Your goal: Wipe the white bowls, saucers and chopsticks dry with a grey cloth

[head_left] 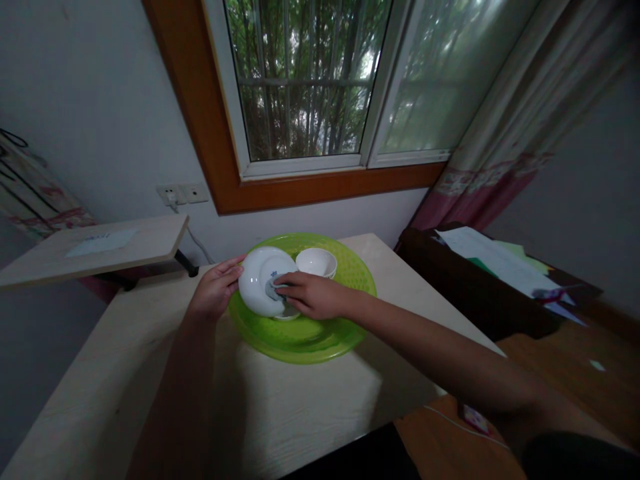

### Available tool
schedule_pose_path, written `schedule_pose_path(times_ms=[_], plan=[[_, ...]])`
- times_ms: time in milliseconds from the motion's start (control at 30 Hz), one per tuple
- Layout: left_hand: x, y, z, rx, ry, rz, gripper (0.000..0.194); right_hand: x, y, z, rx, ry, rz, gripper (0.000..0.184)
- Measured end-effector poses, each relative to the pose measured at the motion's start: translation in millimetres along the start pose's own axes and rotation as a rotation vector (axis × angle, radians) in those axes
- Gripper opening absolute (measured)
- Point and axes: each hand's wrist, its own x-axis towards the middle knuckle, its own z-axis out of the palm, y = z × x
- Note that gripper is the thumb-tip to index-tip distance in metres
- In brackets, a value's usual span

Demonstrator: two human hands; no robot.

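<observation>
Pale table (300, 407) below window (310, 80), hands (317, 295) on dish (256, 283)

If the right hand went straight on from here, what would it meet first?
The grey cloth in the right hand lies against the white dish, so the dish comes first; beyond it, probably the left hand at its rim, depth unclear.

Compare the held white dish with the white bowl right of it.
The held dish shows its blue-marked underside; the bowl sits open side up. The held dish looks larger than the bowl. The left hand grips the held dish, not the bowl. Both are white.
</observation>
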Motion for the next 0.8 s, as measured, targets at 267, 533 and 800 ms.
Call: schedule_pose_path(times_ms=[267,533,800], plan=[[-0.7,1.3,3.5,-0.030,-0.017,-0.007,0.044,37.3,-18.8,-0.1,-0.066,0.129,0.051,0.048],[-1.6,2.2,2.9,-0.031,0.007,-0.009,0.041,33.0,-28.6,0.1,-0.233,-0.064,-0.220,0.042],[0.0,0.4,0.6,-0.040,-0.002,0.003,0.038,34.2,-30.0,3.0,-0.258,-0.082,-0.243,0.040]])
